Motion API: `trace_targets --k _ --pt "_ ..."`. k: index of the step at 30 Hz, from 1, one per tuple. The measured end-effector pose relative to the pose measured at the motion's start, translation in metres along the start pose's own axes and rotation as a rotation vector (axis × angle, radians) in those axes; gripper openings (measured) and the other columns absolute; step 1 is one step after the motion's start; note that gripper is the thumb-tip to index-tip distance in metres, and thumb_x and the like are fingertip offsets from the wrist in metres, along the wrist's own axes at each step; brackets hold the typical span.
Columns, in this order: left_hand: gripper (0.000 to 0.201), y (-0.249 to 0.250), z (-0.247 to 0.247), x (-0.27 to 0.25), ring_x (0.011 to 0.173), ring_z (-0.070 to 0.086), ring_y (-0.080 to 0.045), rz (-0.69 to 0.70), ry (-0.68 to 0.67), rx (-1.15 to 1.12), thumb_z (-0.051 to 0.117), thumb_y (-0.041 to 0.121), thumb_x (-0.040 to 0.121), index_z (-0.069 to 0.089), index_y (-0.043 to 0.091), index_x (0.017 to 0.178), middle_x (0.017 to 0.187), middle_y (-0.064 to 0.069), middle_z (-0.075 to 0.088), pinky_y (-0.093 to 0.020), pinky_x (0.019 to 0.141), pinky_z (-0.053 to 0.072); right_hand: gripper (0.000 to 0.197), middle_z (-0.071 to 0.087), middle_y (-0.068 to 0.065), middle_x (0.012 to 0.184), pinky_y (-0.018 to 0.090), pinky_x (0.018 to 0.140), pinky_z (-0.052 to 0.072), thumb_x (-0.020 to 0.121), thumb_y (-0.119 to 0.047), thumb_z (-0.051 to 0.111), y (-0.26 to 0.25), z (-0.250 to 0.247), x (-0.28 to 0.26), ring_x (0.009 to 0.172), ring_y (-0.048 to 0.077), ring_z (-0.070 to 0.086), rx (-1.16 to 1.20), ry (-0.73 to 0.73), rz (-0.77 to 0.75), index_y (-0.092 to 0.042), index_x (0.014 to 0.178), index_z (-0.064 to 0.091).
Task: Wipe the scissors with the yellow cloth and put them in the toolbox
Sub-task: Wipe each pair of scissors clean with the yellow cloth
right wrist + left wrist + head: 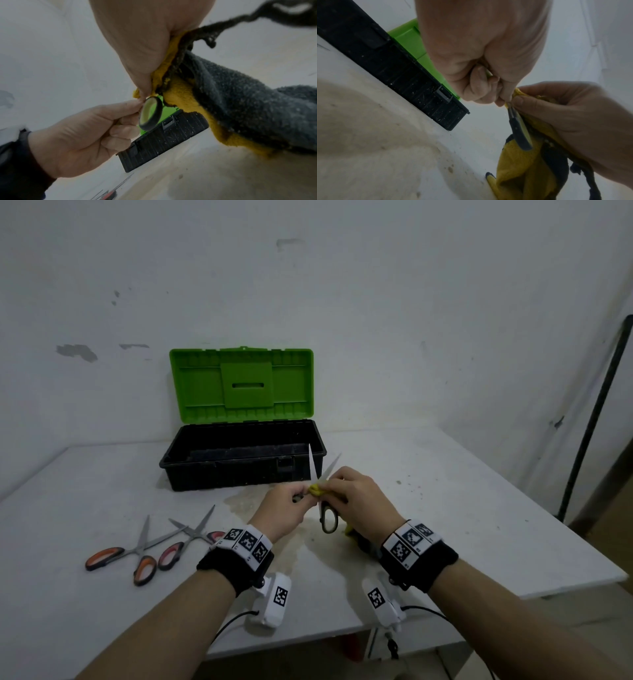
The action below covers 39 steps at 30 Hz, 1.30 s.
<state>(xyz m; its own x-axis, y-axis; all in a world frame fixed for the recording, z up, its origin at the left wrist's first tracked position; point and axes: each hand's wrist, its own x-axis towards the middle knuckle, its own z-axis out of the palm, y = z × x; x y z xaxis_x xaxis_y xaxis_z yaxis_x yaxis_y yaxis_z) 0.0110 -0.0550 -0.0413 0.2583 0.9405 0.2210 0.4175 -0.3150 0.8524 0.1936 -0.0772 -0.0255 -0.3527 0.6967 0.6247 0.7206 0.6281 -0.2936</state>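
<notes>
Your left hand pinches the open scissors near one handle loop while your right hand bunches the yellow cloth around the pivot — both hands meet above the table. Only the blade tips and one loop show (the rest is covered). Just behind stands the toolbox, lid raised. Two other scissors lie left, partly hidden by your wrist.

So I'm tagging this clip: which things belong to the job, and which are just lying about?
In use:
- open black-handled scissors, held in left hand
- yellow-and-grey cloth, in right hand
- open green-lidded black toolbox

Lying about:
- two orange-handled scissors, though probably next in line
</notes>
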Motion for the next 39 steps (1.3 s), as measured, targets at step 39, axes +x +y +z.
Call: trace_targets --k 39 --pt "0.029 0.003 -0.002 -0.005 0.051 0.043 -0.011 -0.143 -0.114 -0.198 0.062 0.035 0.097 0.064 0.01 0.084 0.065 0.002 0.049 -0.023 0.046 0.033 0.019 0.055 0.002 0.089 0.032 0.059 0.051 0.097 -0.027 0.059 -0.002 -0.009 -0.001 0.065 0.016 0.055 -0.149 0.041 0.03 -0.014 0.102 0.072"
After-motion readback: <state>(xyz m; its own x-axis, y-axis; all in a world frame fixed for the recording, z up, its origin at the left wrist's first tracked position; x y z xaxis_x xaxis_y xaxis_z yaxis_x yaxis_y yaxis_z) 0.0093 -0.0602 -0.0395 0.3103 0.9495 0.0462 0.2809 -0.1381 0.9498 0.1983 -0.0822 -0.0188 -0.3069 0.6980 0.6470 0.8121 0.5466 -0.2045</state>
